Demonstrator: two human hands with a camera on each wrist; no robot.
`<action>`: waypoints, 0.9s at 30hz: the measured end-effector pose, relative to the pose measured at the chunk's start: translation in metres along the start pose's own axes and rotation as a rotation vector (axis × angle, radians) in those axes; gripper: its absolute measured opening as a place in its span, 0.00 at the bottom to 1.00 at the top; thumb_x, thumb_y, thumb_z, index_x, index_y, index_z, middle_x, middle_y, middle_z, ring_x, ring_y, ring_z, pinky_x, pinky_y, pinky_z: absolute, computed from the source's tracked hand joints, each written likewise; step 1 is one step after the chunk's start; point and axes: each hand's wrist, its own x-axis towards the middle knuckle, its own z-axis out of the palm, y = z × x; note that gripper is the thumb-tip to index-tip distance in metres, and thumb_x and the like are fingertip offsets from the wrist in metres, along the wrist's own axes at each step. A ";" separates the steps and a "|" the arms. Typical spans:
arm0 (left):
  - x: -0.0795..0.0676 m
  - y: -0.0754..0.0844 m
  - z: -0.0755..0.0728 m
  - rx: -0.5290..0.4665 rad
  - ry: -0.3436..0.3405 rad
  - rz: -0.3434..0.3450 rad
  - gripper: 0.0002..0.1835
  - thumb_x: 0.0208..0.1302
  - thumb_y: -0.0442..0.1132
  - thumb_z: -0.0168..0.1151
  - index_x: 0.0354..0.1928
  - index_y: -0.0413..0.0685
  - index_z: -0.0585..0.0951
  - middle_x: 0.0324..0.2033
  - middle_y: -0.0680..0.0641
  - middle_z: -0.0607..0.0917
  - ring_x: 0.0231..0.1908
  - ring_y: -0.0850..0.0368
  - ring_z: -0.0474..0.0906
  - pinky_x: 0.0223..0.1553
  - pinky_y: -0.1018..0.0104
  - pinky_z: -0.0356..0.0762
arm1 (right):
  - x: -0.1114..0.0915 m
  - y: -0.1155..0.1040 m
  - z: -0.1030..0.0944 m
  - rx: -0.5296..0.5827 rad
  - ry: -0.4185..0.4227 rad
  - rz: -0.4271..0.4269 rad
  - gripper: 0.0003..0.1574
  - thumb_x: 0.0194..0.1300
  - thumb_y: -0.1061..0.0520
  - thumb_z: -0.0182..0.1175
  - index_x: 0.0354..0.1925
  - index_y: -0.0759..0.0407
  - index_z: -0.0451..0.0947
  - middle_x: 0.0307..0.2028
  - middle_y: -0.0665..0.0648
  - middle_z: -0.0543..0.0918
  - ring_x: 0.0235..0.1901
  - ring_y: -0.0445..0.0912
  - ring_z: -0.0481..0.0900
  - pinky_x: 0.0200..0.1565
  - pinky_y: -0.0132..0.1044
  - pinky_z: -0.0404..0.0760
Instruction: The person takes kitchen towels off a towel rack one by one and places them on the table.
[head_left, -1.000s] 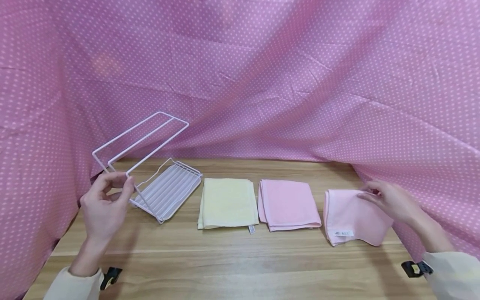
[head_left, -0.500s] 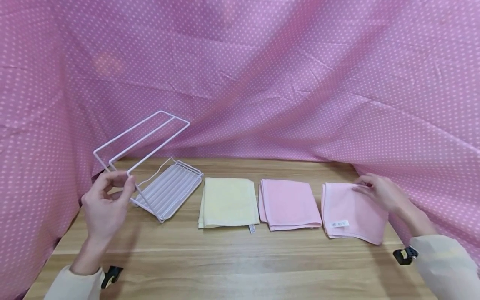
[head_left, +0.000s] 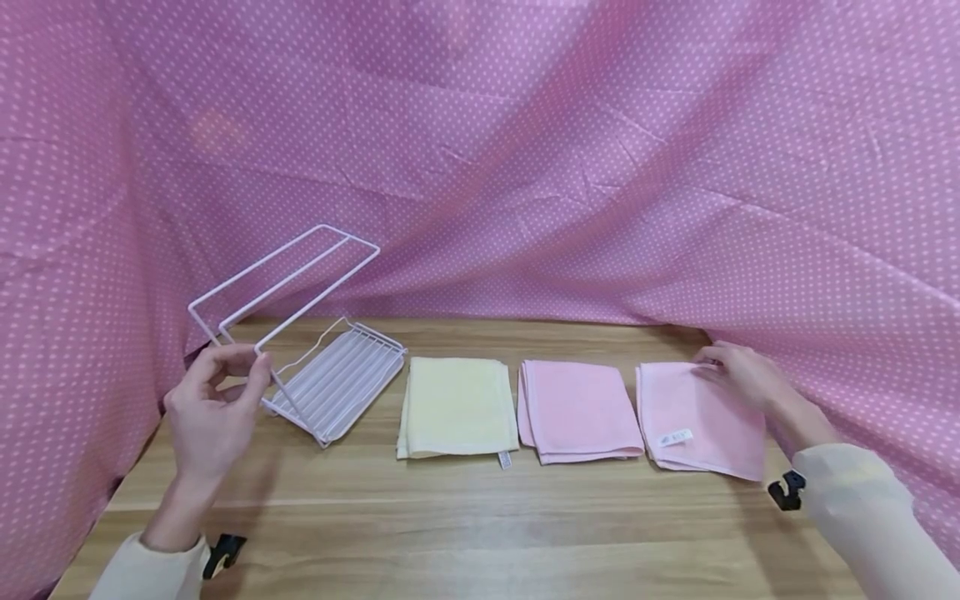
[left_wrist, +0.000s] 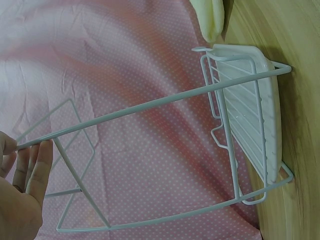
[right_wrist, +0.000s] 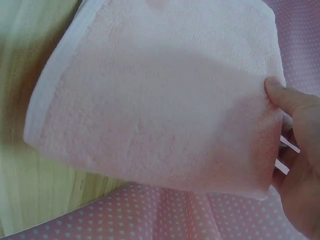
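On the left, a white wire rack (head_left: 318,298) stands on the wooden table with a slatted shelf and white tray (head_left: 341,379) at its base. My left hand (head_left: 213,408) pinches one of its upright wires between thumb and fingers. At the far right, my right hand (head_left: 750,383) grips the outer edge of a folded pale pink towel (head_left: 705,408), thumb on top and fingers beneath, as the right wrist view shows. That towel bears a small white label. Beside it lie a folded pink towel (head_left: 581,408) and a folded yellow towel (head_left: 459,408), in a row.
Pink dotted cloth (head_left: 480,167) hangs behind and along both sides of the wooden table (head_left: 480,533). The yellow towel's corner (left_wrist: 210,20) shows near the rack in the left wrist view.
The right hand has shifted left and slightly away from me, bringing the pale pink towel closer to the middle pink one. The left hand and rack stay almost still.
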 end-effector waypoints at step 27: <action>0.000 0.002 0.001 -0.004 0.013 0.028 0.08 0.62 0.21 0.67 0.42 0.20 0.82 0.34 0.70 0.86 0.32 0.80 0.82 0.33 0.91 0.82 | 0.040 0.021 0.030 -0.075 -0.140 0.009 0.08 0.73 0.54 0.65 0.47 0.52 0.88 0.47 0.63 0.90 0.50 0.65 0.85 0.52 0.70 0.84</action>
